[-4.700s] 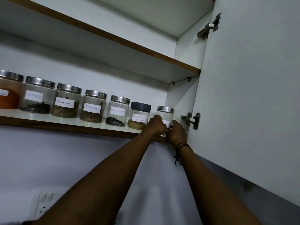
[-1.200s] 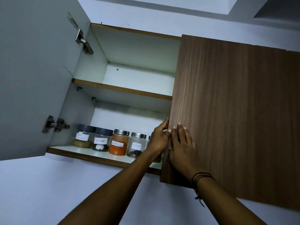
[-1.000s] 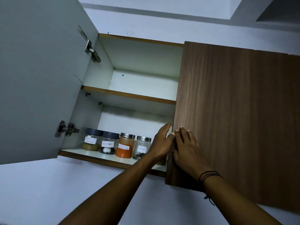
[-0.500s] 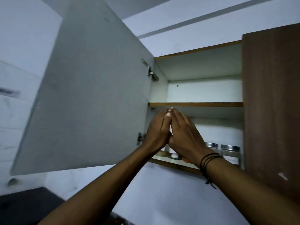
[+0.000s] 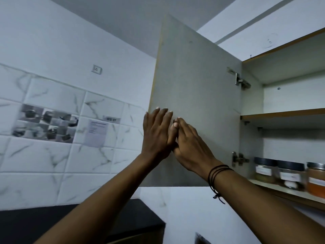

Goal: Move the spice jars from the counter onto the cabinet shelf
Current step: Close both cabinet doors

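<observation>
The left cabinet door stands open, its grey inner face toward me. My left hand lies flat near the door's outer edge, fingers straight. My right hand lies flat beside it, fingers straight, touching the left hand. Neither hand holds anything. On the lower cabinet shelf at the right stand spice jars: a dark-lidded jar, a second dark-lidded jar and an orange-filled jar with a metal lid.
The upper shelf is bare. Two metal hinges hold the door. A dark counter runs along the lower left under a marble-tiled wall with a paper notice.
My view has swung left. Both hands moved from the right brown door across the opening to the open left door's inner face. The right door is out of view.
</observation>
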`<state>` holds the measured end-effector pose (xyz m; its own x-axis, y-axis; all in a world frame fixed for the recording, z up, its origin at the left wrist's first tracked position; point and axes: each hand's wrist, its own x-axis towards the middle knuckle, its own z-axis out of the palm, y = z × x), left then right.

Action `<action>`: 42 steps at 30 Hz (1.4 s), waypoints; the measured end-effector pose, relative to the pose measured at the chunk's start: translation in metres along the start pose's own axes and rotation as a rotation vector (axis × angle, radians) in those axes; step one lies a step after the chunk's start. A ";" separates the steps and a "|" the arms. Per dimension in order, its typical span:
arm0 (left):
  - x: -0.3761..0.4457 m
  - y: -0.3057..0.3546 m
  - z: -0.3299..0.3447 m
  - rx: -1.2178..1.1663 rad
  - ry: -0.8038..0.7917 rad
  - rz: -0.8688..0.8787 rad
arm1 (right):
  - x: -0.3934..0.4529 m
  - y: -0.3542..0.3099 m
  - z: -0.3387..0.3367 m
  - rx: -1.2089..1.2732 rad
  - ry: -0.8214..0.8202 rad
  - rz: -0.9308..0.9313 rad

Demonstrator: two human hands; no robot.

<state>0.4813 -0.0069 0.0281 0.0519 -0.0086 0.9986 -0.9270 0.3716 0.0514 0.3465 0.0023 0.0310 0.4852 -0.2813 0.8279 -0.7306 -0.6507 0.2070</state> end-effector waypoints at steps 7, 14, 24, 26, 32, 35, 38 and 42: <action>-0.006 -0.039 -0.013 -0.419 -0.191 -0.370 | 0.014 -0.029 0.028 0.086 -0.081 0.011; -0.011 -0.035 -0.021 -0.680 -0.186 -0.427 | 0.008 -0.038 0.029 0.164 -0.113 0.034; -0.018 0.039 -0.050 -0.991 -0.185 -0.344 | -0.035 -0.028 -0.016 0.247 0.179 0.032; -0.020 0.064 -0.055 -1.070 -0.204 -0.306 | -0.051 -0.021 -0.030 0.300 0.245 0.047; -0.031 0.162 -0.047 -1.239 -0.316 -0.147 | -0.106 0.020 -0.081 0.355 0.471 0.057; -0.037 0.214 -0.028 -1.313 -0.336 -0.106 | -0.130 0.049 -0.113 0.448 0.565 0.049; -0.045 0.263 -0.003 -1.285 -0.309 -0.070 | -0.158 0.077 -0.148 0.458 0.540 0.104; -0.051 0.327 0.035 -1.242 -0.252 -0.033 | -0.195 0.113 -0.192 0.347 0.472 0.278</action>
<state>0.1631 0.0828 -0.0059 -0.1307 -0.1596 0.9785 0.0525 0.9845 0.1676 0.0773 0.1188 -0.0071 -0.0207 -0.1834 0.9828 -0.5622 -0.8107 -0.1631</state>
